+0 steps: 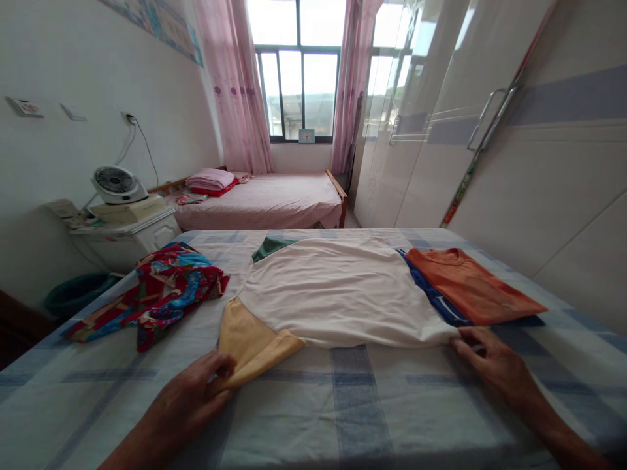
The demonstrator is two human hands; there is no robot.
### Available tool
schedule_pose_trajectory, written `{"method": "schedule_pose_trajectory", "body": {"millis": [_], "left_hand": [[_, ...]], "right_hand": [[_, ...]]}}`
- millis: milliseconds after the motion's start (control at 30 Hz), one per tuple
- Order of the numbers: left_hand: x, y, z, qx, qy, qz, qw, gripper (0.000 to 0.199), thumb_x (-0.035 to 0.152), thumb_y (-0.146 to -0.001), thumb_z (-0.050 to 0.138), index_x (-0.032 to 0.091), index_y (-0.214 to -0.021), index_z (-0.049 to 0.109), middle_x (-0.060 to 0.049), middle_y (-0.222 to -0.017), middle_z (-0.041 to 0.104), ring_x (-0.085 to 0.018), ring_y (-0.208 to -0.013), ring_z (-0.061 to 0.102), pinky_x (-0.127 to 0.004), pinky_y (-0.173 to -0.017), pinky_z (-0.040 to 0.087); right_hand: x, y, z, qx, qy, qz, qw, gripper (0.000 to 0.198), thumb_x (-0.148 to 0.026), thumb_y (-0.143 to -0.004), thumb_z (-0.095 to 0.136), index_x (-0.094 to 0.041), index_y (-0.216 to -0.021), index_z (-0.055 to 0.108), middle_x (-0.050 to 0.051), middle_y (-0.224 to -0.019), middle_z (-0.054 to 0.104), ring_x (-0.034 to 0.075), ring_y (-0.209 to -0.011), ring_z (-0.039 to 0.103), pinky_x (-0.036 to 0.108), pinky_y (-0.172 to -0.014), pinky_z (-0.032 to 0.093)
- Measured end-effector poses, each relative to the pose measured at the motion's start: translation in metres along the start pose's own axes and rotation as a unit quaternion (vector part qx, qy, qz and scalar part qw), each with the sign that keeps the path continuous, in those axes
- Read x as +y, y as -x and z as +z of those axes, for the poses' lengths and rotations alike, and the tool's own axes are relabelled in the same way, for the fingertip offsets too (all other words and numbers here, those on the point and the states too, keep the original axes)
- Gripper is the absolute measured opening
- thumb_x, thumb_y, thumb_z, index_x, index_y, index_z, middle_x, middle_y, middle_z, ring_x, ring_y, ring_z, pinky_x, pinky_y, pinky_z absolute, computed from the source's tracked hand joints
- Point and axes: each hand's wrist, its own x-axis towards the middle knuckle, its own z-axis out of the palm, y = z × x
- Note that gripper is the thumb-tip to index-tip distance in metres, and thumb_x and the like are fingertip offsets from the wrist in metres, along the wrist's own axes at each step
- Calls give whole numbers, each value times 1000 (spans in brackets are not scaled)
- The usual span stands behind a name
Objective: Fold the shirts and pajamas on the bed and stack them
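A white T-shirt [337, 290] lies spread sideways on the bed, its hem toward the right. Its yellow sleeve [255, 339] points toward me, and a green sleeve [272, 247] shows at the far side. My left hand [203, 385] pinches the yellow sleeve near its edge. At the hem's near corner, my right hand [490, 356] has thumb and fingers closed on the white cloth. Just beyond that hand sits a folded orange T-shirt [470, 281] on top of a dark blue garment [426, 287].
A crumpled red and blue patterned garment [171, 287] lies on the checked bedsheet [304, 411] at left. Behind are a second bed [274, 199] with folded bedding, and a fan [117, 183] on a white cabinet [137, 232]. A tall glossy wardrobe [441, 117] lines the right side.
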Motion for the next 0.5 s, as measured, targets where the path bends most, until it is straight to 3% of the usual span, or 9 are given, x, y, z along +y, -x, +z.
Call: {"method": "schedule_pose_trajectory", "body": {"millis": [100, 233, 367, 500], "left_hand": [[-5, 0, 2, 1, 12, 19, 1000, 12, 24, -73, 52, 22, -82, 61, -4, -94, 65, -20, -86, 62, -26, -74, 47], [-3, -10, -5, 45, 74, 3, 996, 15, 31, -76, 51, 21, -80, 61, -4, -88, 66, -19, -77, 62, -26, -71, 48], [17, -38, -40, 161, 190, -31, 968, 28, 45, -75, 55, 20, -87, 58, -3, -81, 65, -15, -58, 55, -25, -53, 47], [35, -48, -87, 276, 281, -29, 919, 41, 47, -71, 65, 23, -102, 55, 4, -66, 58, -12, -51, 53, -22, -47, 45]], "right_hand": [[-6, 5, -1, -48, -95, 43, 993, 44, -57, -69, 56, -20, -92, 63, 7, -88, 69, 23, -73, 64, 33, -63, 50], [-18, 0, 0, -68, -172, 29, 982, 40, -57, -73, 55, -20, -87, 60, 2, -70, 65, 18, -64, 61, 28, -59, 48], [-47, -29, -11, -28, -215, 21, 976, 40, -56, -72, 57, -18, -85, 58, 1, -64, 61, 16, -57, 57, 28, -56, 48], [-77, -46, -45, 80, -235, 3, 969, 42, -54, -74, 58, -19, -98, 57, 1, -67, 62, 15, -60, 59, 27, -59, 49]]}}
